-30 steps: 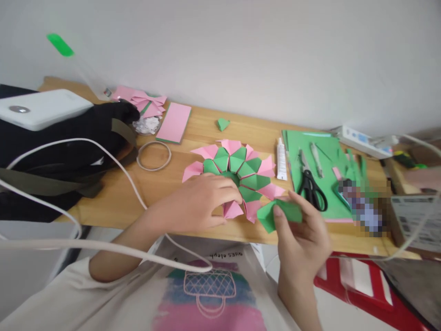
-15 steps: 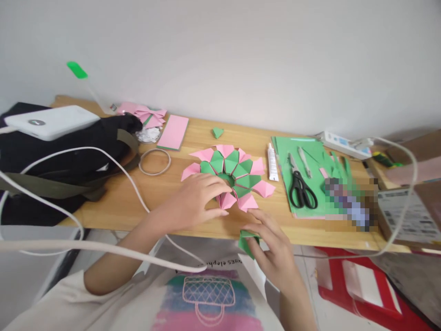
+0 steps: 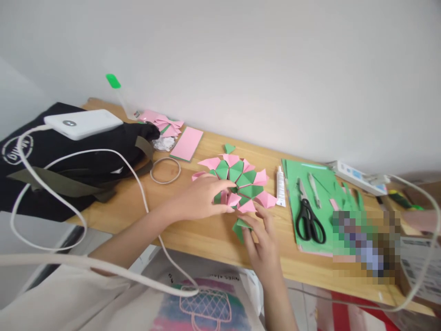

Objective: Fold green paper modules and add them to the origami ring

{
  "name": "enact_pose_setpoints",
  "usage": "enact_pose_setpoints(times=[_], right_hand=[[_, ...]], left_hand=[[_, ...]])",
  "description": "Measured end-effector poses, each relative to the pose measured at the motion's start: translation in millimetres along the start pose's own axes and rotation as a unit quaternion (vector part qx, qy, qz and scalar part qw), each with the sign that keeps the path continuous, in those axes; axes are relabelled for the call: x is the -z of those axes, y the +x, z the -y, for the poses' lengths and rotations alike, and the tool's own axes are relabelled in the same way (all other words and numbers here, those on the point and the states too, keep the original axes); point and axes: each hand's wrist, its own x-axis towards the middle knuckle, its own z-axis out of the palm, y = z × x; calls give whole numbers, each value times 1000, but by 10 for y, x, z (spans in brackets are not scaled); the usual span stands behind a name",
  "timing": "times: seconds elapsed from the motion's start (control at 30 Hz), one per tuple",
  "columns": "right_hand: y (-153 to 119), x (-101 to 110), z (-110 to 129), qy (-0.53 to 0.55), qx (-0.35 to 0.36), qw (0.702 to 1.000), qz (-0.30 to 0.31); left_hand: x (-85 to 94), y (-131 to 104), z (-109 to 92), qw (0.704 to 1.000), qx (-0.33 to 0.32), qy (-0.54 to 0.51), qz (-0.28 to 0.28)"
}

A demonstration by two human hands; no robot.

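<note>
A folded-paper flower (image 3: 245,178) with green inner petals and pink outer tips rests on the wooden table. My left hand (image 3: 206,195) grips its front left side, fingers over the top and thumb at a pink tip; it covers part of the ring. Below the flower, my right hand (image 3: 263,243) pinches a green folded paper piece (image 3: 239,230) between thumb and fingers. Its upper fingers are near the flower's front pink petals; whether they touch, I cannot tell. A small green folded paper piece (image 3: 229,148) lies behind the flower.
To the right are a glue tube (image 3: 280,186), black scissors (image 3: 310,223) and green paper sheets (image 3: 292,172). A pink paper stack (image 3: 188,143) and tape ring (image 3: 179,169) lie left. A white power bank (image 3: 82,123) sits on a black bag (image 3: 131,151). A white cable (image 3: 138,275) crosses the foreground.
The view has shifted, so the table appears lower and turned. My left hand grips closer round the flower's front, and my right hand has brought the green piece nearer to it.
</note>
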Motion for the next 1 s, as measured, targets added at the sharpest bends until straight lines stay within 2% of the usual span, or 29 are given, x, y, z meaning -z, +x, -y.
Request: enact_pose_setpoints(times=[0.17, 0.3, 0.5, 0.6, 0.7, 0.83, 1.0], right_hand=[[74, -98, -78, -35, 19, 999, -25], [143, 56, -92, 10, -9, 999, -31], [218, 414, -60, 57, -126, 989, 56], [248, 413, 23, 91, -140, 981, 97], [271, 290, 96, 102, -112, 981, 119], [267, 75, 81, -6, -102, 992, 71], [221, -118, 2, -110, -107, 987, -55]], left_hand=[[64, 39, -7, 1000, -7, 9, 20], [60, 73, 26, 998, -49, 49, 12], [-82, 39, 86, 982, -99, 123, -99], [-158, -13, 112, 965, -134, 159, -161], [-245, -74, 131, 944, -149, 185, -229], [-384, -152, 127, 905, -142, 229, -329], [-515, -243, 62, 871, -60, 213, -439]])
